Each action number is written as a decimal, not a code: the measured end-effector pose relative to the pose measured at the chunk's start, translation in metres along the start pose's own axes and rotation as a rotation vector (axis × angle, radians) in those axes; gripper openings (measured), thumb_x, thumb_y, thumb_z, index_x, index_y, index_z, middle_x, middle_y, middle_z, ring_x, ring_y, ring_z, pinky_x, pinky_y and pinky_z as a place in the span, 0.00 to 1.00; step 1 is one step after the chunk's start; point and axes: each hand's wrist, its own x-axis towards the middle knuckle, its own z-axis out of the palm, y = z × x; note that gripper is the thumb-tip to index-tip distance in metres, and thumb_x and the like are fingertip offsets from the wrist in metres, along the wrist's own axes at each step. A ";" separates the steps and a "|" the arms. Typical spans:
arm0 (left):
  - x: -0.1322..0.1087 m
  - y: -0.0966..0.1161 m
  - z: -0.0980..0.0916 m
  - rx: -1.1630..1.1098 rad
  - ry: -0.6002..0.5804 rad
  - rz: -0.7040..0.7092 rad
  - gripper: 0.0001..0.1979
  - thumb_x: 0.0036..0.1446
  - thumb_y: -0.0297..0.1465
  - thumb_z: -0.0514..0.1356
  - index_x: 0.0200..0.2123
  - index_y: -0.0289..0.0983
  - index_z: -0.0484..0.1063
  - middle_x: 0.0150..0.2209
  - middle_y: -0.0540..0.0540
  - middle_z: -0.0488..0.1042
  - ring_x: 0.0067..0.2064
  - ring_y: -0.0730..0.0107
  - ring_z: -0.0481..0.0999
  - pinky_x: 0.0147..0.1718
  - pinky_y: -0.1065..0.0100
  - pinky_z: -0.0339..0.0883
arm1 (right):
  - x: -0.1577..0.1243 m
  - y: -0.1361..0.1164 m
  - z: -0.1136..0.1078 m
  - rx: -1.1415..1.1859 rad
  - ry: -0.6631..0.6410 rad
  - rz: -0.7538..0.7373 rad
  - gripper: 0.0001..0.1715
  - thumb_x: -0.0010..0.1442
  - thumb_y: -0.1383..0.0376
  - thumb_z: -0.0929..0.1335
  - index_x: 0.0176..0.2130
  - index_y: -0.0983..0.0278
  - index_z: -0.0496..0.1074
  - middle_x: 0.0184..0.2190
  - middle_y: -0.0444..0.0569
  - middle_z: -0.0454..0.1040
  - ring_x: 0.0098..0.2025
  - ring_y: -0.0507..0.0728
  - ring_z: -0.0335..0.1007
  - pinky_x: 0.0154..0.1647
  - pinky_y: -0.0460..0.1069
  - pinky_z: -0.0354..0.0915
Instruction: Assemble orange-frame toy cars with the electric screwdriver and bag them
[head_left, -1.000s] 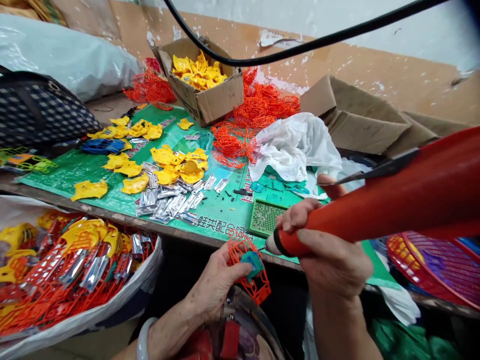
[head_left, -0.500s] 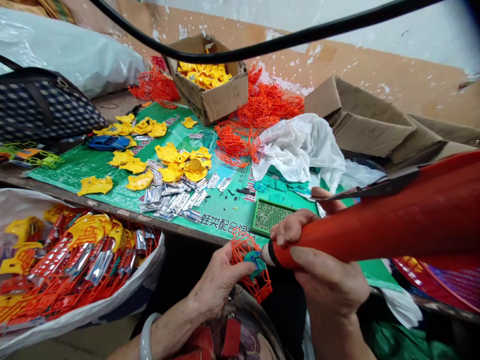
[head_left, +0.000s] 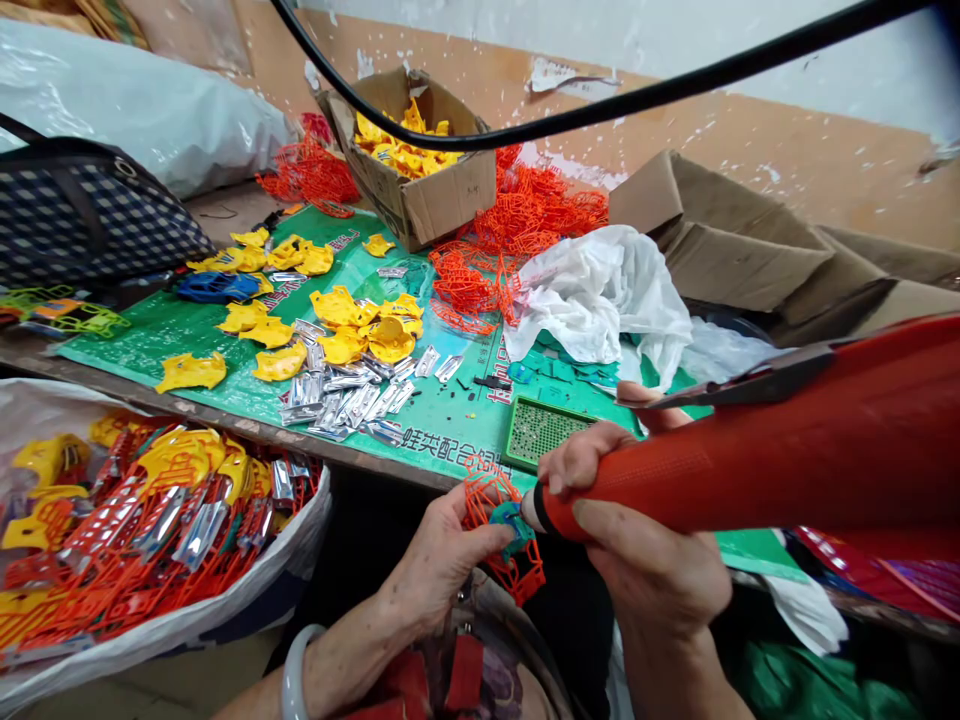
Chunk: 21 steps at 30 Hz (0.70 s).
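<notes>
My left hand [head_left: 439,545] grips an orange-red plastic lattice frame [head_left: 529,575] in front of my lap, with a teal plastic piece [head_left: 516,527] lying against it. Wrapped around a red electric screwdriver [head_left: 690,470] is my right hand [head_left: 652,545], with one finger near its dark lever [head_left: 739,385]. The driver's pale nose [head_left: 531,508] meets the teal piece; its bit tip is too small to make out. Just beyond the nose, a green perforated tray [head_left: 547,432] sits at the table's front edge.
Yellow shells [head_left: 345,325] and silvery parts [head_left: 341,400] lie on the green sheet [head_left: 142,345]. Behind them stand a carton [head_left: 450,195] of yellow shells, orange-red lattices [head_left: 540,205] and a white plastic bag [head_left: 600,290]. A sack of assembled pieces [head_left: 195,490] is at left. A black cable [head_left: 555,125] hangs across the top.
The screwdriver and my right hand have shifted slightly left and tilted a little. The black cable has swung lower. My left hand keeps its hold on the lattice frame.
</notes>
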 end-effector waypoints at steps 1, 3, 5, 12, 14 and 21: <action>0.000 0.000 0.000 0.002 0.002 0.006 0.14 0.47 0.21 0.63 0.39 0.37 0.75 0.36 0.49 0.77 0.37 0.69 0.74 0.41 0.67 0.65 | 0.000 0.000 0.000 -0.011 -0.001 -0.002 0.32 0.51 0.70 0.72 0.52 0.50 0.62 0.29 0.38 0.71 0.31 0.53 0.68 0.39 0.53 0.67; 0.000 0.000 0.001 0.005 0.004 0.013 0.14 0.46 0.20 0.63 0.38 0.37 0.75 0.35 0.50 0.77 0.36 0.70 0.74 0.41 0.68 0.65 | -0.002 0.001 -0.001 -0.041 0.001 0.001 0.30 0.51 0.70 0.72 0.50 0.51 0.64 0.29 0.38 0.71 0.31 0.53 0.68 0.39 0.53 0.67; 0.000 0.001 0.001 0.010 0.005 0.020 0.12 0.46 0.21 0.64 0.37 0.37 0.75 0.33 0.51 0.77 0.35 0.70 0.74 0.40 0.68 0.64 | -0.003 0.003 -0.001 -0.085 0.014 0.014 0.25 0.50 0.70 0.72 0.46 0.54 0.66 0.29 0.39 0.71 0.31 0.53 0.69 0.39 0.53 0.68; -0.002 0.004 0.003 0.050 0.039 0.018 0.11 0.45 0.23 0.65 0.35 0.36 0.75 0.33 0.49 0.77 0.35 0.68 0.74 0.39 0.69 0.65 | -0.010 0.010 0.000 -0.184 0.058 -0.020 0.24 0.48 0.71 0.71 0.45 0.56 0.66 0.28 0.40 0.70 0.30 0.54 0.69 0.39 0.54 0.68; -0.003 0.005 0.004 0.059 0.036 0.014 0.11 0.45 0.23 0.65 0.35 0.36 0.75 0.33 0.48 0.77 0.35 0.66 0.75 0.38 0.68 0.66 | -0.011 0.009 0.001 -0.183 0.058 -0.041 0.26 0.48 0.71 0.71 0.46 0.56 0.66 0.28 0.40 0.70 0.30 0.54 0.69 0.38 0.55 0.69; -0.005 0.010 0.003 0.020 0.031 -0.033 0.14 0.47 0.23 0.66 0.40 0.36 0.77 0.34 0.48 0.79 0.34 0.69 0.76 0.38 0.69 0.68 | 0.012 -0.006 -0.003 -0.070 0.166 -0.125 0.33 0.46 0.73 0.70 0.51 0.54 0.65 0.25 0.37 0.71 0.27 0.53 0.68 0.33 0.53 0.69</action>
